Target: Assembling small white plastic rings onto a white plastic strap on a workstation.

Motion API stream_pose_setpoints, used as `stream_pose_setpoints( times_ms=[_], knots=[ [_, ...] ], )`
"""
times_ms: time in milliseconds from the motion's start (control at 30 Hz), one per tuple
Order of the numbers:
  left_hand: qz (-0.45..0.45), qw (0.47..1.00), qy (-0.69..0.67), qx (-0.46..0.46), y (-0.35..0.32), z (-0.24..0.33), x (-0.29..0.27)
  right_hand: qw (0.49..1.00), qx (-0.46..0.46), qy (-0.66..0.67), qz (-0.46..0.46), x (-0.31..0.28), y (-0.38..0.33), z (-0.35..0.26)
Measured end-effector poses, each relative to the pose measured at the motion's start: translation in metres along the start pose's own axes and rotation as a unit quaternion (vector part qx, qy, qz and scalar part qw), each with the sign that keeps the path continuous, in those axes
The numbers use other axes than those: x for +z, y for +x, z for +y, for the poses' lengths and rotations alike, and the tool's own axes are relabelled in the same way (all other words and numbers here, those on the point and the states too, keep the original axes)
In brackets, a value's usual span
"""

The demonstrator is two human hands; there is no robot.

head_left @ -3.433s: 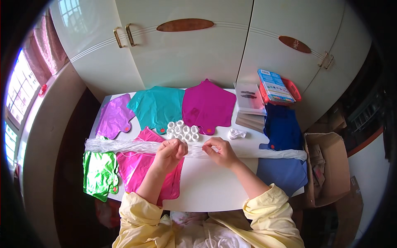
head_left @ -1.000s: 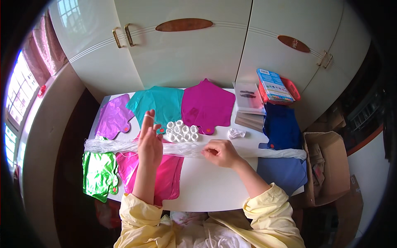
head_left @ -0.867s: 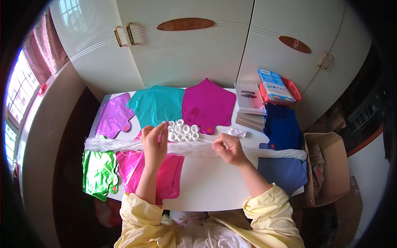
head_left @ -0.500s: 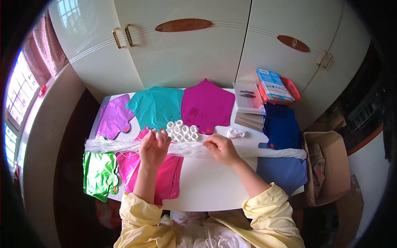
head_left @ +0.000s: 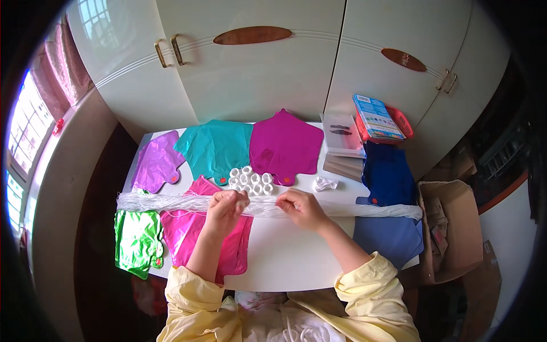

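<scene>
A long bundle of white string point(head_left: 159, 202) lies across the table from left to right. My left hand point(head_left: 224, 212) is above it, fingers curled in a pinch around something small and whitish that I cannot make out. Facing it, my right hand point(head_left: 302, 209) is also over the bundle, thumb and fingertips pressed together; whatever they pinch is too fine to see. Just beyond the hands stands a cluster of small white rolls point(head_left: 246, 179). A crumpled white piece point(head_left: 325, 183) lies to their right.
Flat foil balloons surround the bundle: purple point(head_left: 156, 162), teal point(head_left: 216, 148), magenta point(head_left: 285, 142), green point(head_left: 137, 236), pink point(head_left: 185, 233), dark blue point(head_left: 389, 174) and slate blue point(head_left: 388, 236). A clear box point(head_left: 343, 135) and red basket point(head_left: 403, 121) stand back right. A cardboard box point(head_left: 456, 228) adjoins the table's right.
My left hand has moved right and slightly down, turning inward toward the right hand. My right hand has shifted slightly left. The gap between them is narrower.
</scene>
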State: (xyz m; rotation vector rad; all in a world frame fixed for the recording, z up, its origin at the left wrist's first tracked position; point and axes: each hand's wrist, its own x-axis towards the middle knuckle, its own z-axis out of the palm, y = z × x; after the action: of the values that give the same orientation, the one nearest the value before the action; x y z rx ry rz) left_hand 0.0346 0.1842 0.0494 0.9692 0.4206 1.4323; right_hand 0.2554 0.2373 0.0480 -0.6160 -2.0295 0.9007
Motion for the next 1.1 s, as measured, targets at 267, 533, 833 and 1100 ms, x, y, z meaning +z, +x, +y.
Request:
stream_pose_setpoints(
  times_ms=[267,533,833,1100],
  knots=[
    [0.037,0.745,0.656,0.112,0.010,-0.009,0.033,1.000,-0.009,0.001,-0.030,-0.005,-0.002,-0.007],
    [-0.109,0.987,-0.119,0.022,0.011,-0.010,0.006,0.996,-0.056,-0.069,-0.021,0.005,-0.001,0.002],
    [0.038,0.731,0.669,0.127,0.010,-0.006,0.033,0.994,-0.090,-0.064,-0.010,-0.001,-0.001,-0.007],
    [0.078,0.996,-0.043,-0.003,0.006,-0.012,0.024,0.991,-0.069,-0.116,-0.013,0.007,-0.001,0.009]
  ],
)
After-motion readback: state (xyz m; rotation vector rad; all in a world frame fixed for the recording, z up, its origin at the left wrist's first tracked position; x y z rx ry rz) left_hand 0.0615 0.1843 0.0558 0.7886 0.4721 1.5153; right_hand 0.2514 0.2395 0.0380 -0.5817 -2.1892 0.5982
